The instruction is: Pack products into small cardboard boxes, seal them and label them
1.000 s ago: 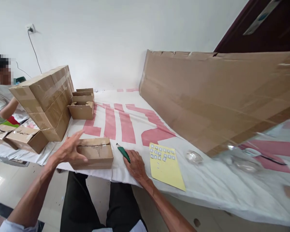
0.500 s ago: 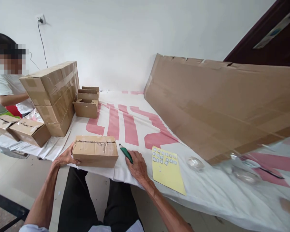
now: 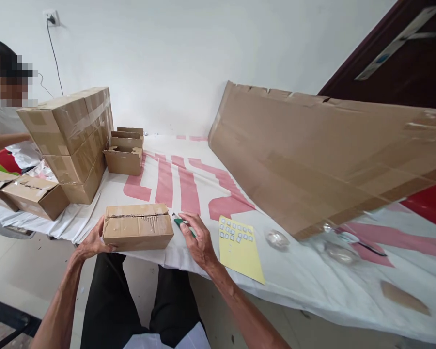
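Observation:
A small taped cardboard box [image 3: 138,227] lies near the table's front edge. My left hand [image 3: 92,240] grips its left end, fingers curled round the side. Just right of the box lies a green-handled knife [image 3: 181,223]. My right hand [image 3: 198,237] rests over it, fingers curled onto the handle. A yellow sheet [image 3: 240,249] carrying several small grey stickers lies to the right of that hand.
A stack of taped boxes [image 3: 70,140] and open small boxes [image 3: 125,152] stand at the left. More boxes [image 3: 27,196] sit at the left edge. A big cardboard sheet [image 3: 319,150] leans on the right. Clear tape rolls [image 3: 276,238] lie on the white cloth [image 3: 312,286]. Another person [image 3: 3,116] is at far left.
My left hand slid from the box's top to its left end and took hold. My right hand's fingers lifted and curled over the green knife. The view shifted a little.

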Available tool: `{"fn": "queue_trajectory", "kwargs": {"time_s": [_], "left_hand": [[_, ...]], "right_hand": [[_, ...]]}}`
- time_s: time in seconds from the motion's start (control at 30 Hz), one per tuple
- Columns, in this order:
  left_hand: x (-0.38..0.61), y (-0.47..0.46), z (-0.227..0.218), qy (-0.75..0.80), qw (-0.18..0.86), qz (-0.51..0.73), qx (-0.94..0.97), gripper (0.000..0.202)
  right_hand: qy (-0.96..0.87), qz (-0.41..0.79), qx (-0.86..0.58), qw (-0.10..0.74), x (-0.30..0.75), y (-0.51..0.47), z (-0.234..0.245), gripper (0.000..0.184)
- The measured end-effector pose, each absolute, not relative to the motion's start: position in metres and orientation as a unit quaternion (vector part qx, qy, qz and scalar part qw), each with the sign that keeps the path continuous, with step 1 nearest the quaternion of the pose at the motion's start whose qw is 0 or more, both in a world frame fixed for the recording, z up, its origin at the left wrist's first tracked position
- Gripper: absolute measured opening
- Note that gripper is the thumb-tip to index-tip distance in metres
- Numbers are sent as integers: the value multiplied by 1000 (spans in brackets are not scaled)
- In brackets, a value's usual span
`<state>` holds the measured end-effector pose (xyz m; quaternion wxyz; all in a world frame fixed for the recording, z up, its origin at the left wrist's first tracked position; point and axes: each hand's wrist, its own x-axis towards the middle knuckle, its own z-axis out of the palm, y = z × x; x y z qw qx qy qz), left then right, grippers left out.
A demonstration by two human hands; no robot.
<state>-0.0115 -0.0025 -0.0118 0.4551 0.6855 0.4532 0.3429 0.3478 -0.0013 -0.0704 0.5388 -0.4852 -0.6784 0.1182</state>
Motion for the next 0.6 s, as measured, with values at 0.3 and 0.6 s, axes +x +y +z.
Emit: {"fn": "queue_trajectory", "kwargs": {"time_s": [0.3,0.6], "left_hand": [[-13,-8,-16,462,442,321,698,122],[21,-11,-19,484,357,420,680,135]], "right_hand": [[-733,146,-461,479,330,-10,-53,41],[-569,334,-538,525,363,-3,-75,54]]}}
